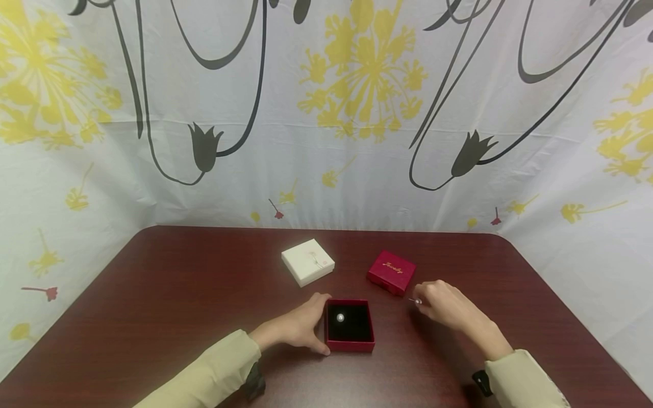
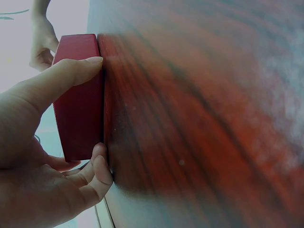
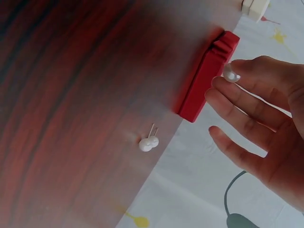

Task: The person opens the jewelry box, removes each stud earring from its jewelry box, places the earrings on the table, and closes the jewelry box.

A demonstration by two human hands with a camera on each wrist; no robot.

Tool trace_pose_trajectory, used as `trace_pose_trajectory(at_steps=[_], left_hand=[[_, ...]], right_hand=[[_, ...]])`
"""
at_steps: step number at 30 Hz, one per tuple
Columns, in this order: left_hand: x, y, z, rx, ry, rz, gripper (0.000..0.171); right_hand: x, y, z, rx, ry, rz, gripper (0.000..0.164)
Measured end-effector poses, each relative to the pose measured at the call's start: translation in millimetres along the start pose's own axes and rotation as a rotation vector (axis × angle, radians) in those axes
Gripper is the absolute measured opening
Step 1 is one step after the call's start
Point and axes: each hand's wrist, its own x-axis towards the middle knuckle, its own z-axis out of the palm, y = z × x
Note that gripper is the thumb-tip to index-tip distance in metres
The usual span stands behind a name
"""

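A square red jewelry box (image 1: 350, 346) stands uncovered on the table, a black pad inside it. One white pearl (image 1: 340, 318) sits on the pad's left part. My left hand (image 1: 302, 326) holds the box at its left side, thumb at the near corner and fingers toward the far one; in the left wrist view the thumb lies along the red wall. Over the table on the right, my right hand (image 1: 445, 305) pinches a pearl earring (image 3: 231, 73) between thumb and fingertips. Below it, two pearl stud earrings (image 3: 148, 142) lie together on the wood, metal posts showing.
The red lid (image 1: 391, 272) marked "Jewelry" lies beyond the box to the right. A white box (image 1: 308, 262) with a small flower print is farther back on the left. The dark wooden table (image 1: 204, 266) ends at a patterned white cloth (image 1: 357, 187).
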Motion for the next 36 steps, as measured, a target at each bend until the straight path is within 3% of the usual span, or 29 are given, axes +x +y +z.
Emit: trace_pose_trajectory(at_steps=[15, 36], left_hand=[[-0.2, 1.0, -0.3, 0.004, 0.000, 0.001, 0.094], [-0.2, 1.6, -0.3, 0.002, 0.000, -0.005, 0.094]], right_hand=[[-6.5, 4.1, 2.7, 0.004, -0.078, 0.105, 0.015], [-5.9, 5.9, 7.6, 0.010, -0.121, 0.113, 0.012]])
